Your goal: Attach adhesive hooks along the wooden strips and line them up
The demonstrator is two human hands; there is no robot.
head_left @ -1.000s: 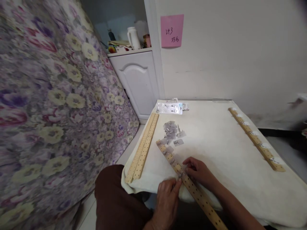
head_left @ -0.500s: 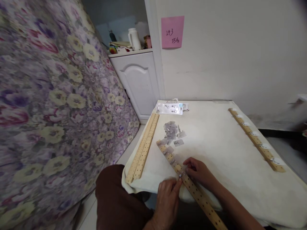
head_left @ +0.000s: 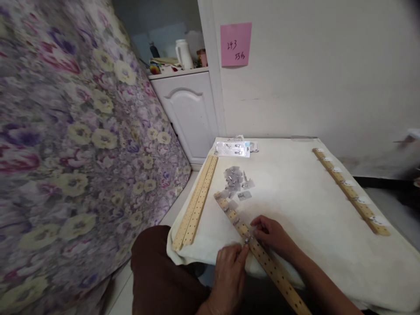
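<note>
Head view: our left hand [head_left: 229, 267] and right hand [head_left: 271, 235] flank the wooden strip [head_left: 267, 263], grips unclear. Fitting the clip [head_left: 247, 240] seemingly needs steadiness.

The head view has tilted slightly, so the square pink paper note [head_left: 236, 44] sits a touch nearer 6 o'clock.

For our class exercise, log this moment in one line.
left hand: at metal fitting; right hand: at perforated strip; fittings pile: on cloth
</note>
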